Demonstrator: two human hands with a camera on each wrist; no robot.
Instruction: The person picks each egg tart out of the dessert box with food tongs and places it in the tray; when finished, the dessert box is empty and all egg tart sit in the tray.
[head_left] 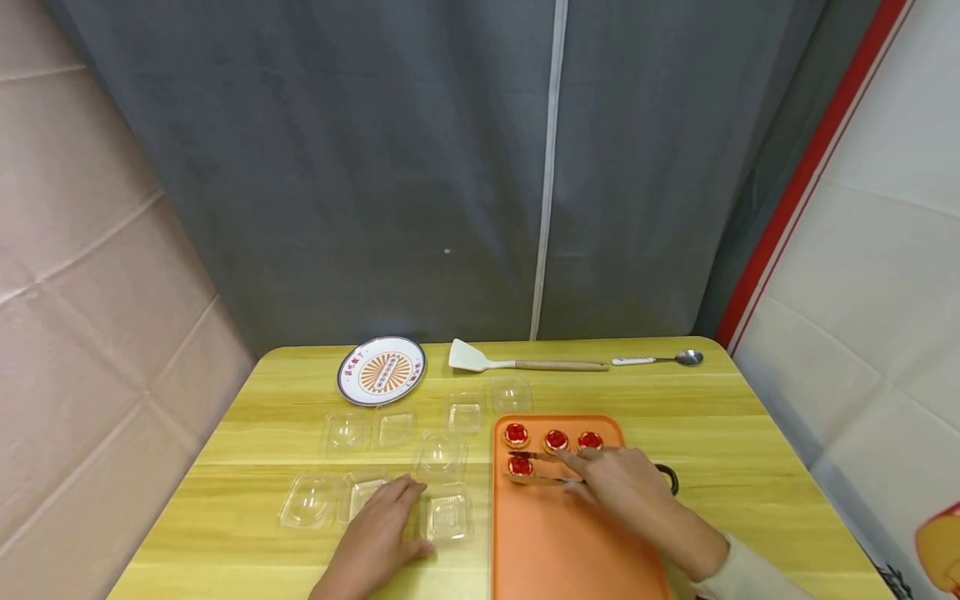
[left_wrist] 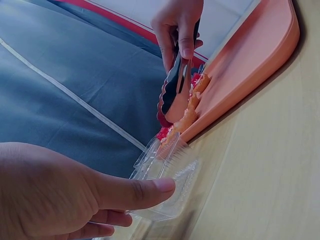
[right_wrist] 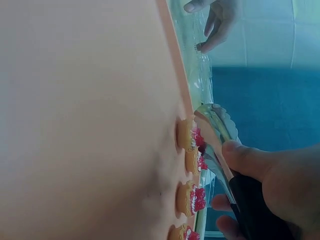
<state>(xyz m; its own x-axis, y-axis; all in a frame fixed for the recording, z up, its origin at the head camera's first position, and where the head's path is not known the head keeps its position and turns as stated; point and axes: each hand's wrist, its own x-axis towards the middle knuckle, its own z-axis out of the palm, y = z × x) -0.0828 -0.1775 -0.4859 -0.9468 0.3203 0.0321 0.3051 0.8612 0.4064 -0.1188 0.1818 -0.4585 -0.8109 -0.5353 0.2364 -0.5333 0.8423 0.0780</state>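
Note:
My right hand (head_left: 626, 487) grips metal tongs (right_wrist: 217, 135) by their black handle. In the head view the tong arms lie on either side of the front-left tart (head_left: 521, 467), a small pastry with a red topping; whether they touch it I cannot tell. Three more tarts sit in a row behind it on the orange tray (head_left: 566, 542). My left hand (head_left: 378, 529) is low over the table, thumb and fingers spread. It is beside a clear plastic box (head_left: 447, 512) left of the tray, with the thumb near the box's edge.
Several other clear plastic boxes (head_left: 307, 502) stand left of the tray and behind it. Along the table's back lie a white patterned plate (head_left: 382, 372), a white spatula (head_left: 468, 357) with a wooden handle, and a spoon (head_left: 688, 357). A dark curtain (head_left: 337, 167) hangs behind.

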